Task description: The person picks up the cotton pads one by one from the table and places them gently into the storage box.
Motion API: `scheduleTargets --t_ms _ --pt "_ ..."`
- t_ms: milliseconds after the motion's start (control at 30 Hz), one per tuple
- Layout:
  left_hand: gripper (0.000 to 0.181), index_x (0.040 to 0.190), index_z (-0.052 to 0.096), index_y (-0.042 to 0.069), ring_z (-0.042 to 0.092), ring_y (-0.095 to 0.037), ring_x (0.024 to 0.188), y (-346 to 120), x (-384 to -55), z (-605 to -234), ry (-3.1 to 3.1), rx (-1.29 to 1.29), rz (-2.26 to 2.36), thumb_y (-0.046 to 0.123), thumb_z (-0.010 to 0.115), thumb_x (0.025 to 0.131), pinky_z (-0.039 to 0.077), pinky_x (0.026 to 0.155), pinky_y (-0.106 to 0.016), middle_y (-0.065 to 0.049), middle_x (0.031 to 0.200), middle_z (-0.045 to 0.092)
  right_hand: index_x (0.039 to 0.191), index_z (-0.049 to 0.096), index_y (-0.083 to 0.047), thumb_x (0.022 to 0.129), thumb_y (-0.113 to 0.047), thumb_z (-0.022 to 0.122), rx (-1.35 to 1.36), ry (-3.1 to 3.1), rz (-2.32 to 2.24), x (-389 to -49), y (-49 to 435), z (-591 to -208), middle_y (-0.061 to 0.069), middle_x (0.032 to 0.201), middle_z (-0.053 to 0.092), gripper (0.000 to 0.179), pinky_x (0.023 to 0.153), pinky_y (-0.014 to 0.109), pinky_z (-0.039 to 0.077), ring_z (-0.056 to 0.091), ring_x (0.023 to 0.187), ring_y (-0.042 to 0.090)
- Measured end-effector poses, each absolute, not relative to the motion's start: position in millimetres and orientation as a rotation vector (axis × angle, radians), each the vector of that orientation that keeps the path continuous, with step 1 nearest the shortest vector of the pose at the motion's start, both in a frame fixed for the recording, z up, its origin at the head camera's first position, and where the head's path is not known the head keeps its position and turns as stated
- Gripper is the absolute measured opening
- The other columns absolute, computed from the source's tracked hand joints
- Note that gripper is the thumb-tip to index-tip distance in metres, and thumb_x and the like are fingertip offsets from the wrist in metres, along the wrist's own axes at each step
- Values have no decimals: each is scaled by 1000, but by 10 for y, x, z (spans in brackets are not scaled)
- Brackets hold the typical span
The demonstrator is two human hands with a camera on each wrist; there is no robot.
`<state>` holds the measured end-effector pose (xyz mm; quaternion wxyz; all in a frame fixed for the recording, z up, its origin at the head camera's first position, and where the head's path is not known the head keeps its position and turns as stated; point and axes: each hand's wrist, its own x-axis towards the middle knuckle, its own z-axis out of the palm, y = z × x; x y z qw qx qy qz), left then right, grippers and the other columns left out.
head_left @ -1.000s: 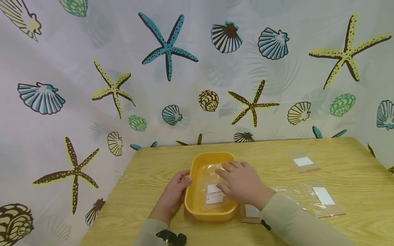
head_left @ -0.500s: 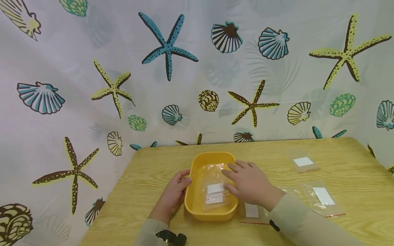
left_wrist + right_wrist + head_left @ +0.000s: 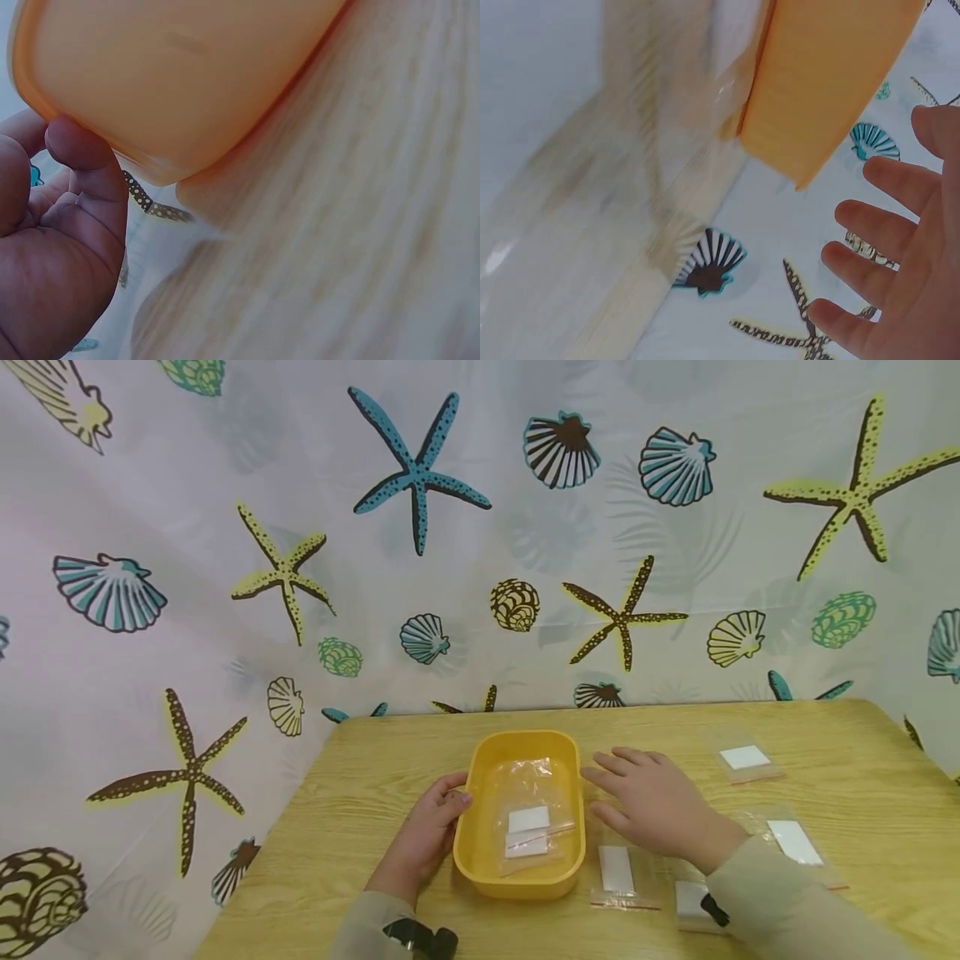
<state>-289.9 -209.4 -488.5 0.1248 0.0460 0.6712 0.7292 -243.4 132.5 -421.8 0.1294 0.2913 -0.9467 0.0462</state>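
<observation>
Head view: the yellow tray (image 3: pixel 517 888), with overlapping bags (image 3: pixel 528 820) inside, sits nearer the desk's (image 3: pixel 375 760) left edge than its right; loose bags (image 3: pixel 617 870) lie toward the right edge. Left wrist view: the left hand (image 3: pixel 67 247) pinches the rim, which should prevent sliding. Right wrist view: the right hand (image 3: pixel 930 255), fingers spread, holds nothing; pinching a bag's margin should work best.

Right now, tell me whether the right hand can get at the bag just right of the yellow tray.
Probably yes: the right hand is empty and close to the bag, and the tray stands to one side, not between them.
</observation>
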Motion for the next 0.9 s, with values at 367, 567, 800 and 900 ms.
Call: scheduleTargets --t_ms 367,567,800,900 --pt "46 149 42 5 61 -27 106 -2086 -2898 -4869 1947 142 2131 13 55 105 56 86 -34 -24 127 52 144 58 -15 101 -43 58 737 -2791 142 -2480 1797 -4283 13 149 51 51 107 62 37 45 137 40" --pt "47 148 43 7 62 -26 102 -2102 -2899 -4877 1959 127 2115 16 57 105 57 85 -34 -23 123 55 145 57 -14 102 -40 58 671 -2842 164 -2558 2008 -4366 15 151 48 50 105 66 36 41 138 43" --pt "45 147 45 8 62 -27 102 -2094 -2893 -4872 1958 106 2111 17 57 105 56 85 -34 -22 121 56 147 54 -12 103 -38 55 577 -2908 247 -2639 2323 -4447 19 153 44 51 104 70 34 38 139 46" --pt "45 147 44 7 62 -27 102 -2092 -2886 -4864 1961 119 2113 16 56 105 56 85 -34 -23 121 56 148 53 -11 104 -39 54 563 -2920 240 -2660 2452 -4434 21 153 43 52 102 70 35 39 138 48"
